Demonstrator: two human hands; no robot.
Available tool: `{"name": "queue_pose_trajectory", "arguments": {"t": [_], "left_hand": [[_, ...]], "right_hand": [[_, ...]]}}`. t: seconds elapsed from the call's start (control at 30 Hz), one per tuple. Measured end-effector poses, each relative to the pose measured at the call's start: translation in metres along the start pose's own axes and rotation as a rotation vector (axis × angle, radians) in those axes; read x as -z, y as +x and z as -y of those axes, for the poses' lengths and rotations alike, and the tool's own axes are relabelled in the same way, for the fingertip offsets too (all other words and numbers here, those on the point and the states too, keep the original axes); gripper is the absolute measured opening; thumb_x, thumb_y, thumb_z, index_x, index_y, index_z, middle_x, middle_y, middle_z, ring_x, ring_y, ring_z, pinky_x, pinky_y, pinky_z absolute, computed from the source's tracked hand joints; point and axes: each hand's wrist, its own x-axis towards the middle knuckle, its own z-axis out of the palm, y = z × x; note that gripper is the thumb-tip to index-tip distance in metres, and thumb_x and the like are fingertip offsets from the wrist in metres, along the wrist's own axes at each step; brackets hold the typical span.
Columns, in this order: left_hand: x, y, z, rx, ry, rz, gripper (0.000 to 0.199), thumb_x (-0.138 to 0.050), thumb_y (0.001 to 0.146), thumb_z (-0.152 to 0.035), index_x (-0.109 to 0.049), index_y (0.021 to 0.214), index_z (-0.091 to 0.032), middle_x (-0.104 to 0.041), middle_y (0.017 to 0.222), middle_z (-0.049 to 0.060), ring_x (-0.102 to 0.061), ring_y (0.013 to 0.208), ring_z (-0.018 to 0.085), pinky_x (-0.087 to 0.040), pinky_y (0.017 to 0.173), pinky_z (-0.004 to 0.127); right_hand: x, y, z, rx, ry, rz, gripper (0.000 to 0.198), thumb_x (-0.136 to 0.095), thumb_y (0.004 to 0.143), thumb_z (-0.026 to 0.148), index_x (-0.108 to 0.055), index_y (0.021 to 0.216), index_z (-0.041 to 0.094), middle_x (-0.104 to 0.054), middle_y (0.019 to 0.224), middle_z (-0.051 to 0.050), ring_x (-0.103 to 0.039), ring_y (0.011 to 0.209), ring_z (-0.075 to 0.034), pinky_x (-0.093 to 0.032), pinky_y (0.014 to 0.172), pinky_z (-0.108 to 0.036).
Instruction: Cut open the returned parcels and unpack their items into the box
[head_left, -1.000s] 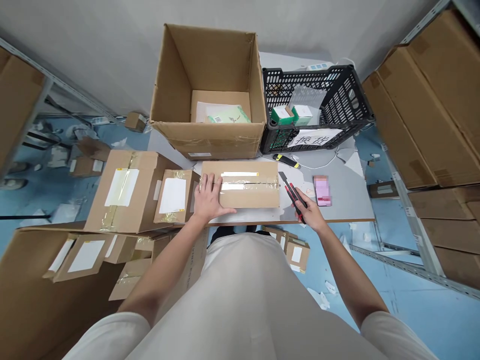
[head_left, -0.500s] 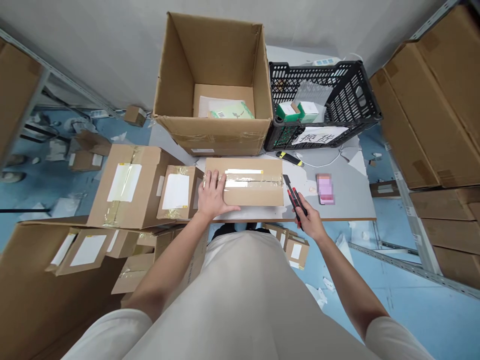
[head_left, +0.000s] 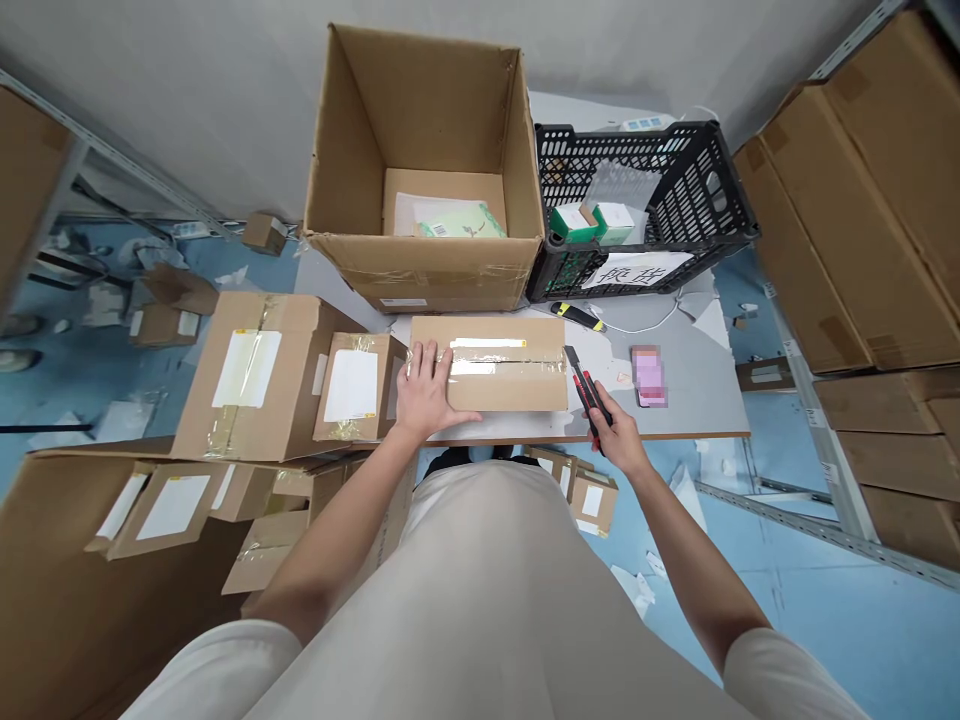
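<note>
At the left, a bin (head_left: 67,560) of cardboard holds several parcels (head_left: 174,506); beyond it sit a large box (head_left: 247,370) and, just right of that, a small box (head_left: 352,385), both labelled. Next, at the far side of the table (head_left: 705,400), an open carton (head_left: 424,278) holds a green packet (head_left: 465,220). The left hand (head_left: 425,393) lies flat, thumb spread from the fingers, on the left end of the taped box (head_left: 510,391), which rests at the table's near side, in front of the carton. Beyond its right end lies a yellow cutter (head_left: 577,317). The right hand (head_left: 619,437) is curled around a black-and-red knife (head_left: 583,387), its tip by the taped box's right end; whether they touch is unclear. The far crate (head_left: 645,270) holds green-and-white boxes (head_left: 614,224); nearer lies a phone (head_left: 649,377).
</note>
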Motion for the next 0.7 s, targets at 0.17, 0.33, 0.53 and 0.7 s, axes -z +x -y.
{"name": "queue_pose_trajectory", "arguments": {"t": [0.17, 0.33, 0.53, 0.7], "left_hand": [[0.000, 0.000, 0.000, 0.014, 0.011, 0.025, 0.120, -0.052, 0.058, -0.085, -0.024, 0.149, -0.012, -0.018, 0.156, 0.020, -0.010, 0.144, 0.041, -0.020, 0.109, 0.052], [0.003, 0.002, -0.002, 0.021, 0.021, 0.043, 0.120, -0.052, 0.058, -0.085, -0.024, 0.149, -0.012, -0.017, 0.156, 0.020, -0.008, 0.144, 0.040, -0.020, 0.110, 0.051], [0.005, 0.002, -0.004, 0.030, -0.003, 0.044, 0.121, -0.053, 0.057, -0.085, -0.024, 0.149, -0.012, -0.017, 0.156, 0.020, -0.008, 0.144, 0.042, -0.021, 0.109, 0.053], [0.004, 0.002, -0.003, 0.031, -0.009, 0.039, 0.124, -0.054, 0.055, -0.086, -0.023, 0.149, -0.012, -0.018, 0.156, 0.020, -0.008, 0.144, 0.043, -0.021, 0.109, 0.053]], "right_hand": [[0.003, -0.001, 0.000, -0.002, 0.011, -0.020, 0.072, -0.048, 0.087, 0.056, -0.029, 0.149, 0.024, -0.065, 0.075, 0.000, -0.048, 0.039, -0.008, -0.047, 0.040, -0.025], [0.008, 0.007, -0.006, -0.007, 0.052, 0.027, 0.074, -0.051, 0.085, 0.055, -0.031, 0.149, 0.022, -0.064, 0.069, 0.000, -0.050, 0.039, -0.010, -0.045, 0.039, -0.025], [0.014, 0.012, -0.012, -0.005, 0.136, -0.009, 0.075, -0.054, 0.084, 0.055, -0.031, 0.148, 0.024, -0.067, 0.078, -0.002, -0.052, 0.042, -0.010, -0.046, 0.038, -0.026], [0.013, 0.017, -0.011, -0.013, 0.173, 0.011, 0.078, -0.056, 0.082, 0.055, -0.031, 0.149, 0.023, -0.065, 0.075, -0.001, -0.052, 0.042, -0.010, -0.044, 0.037, -0.025]]}}
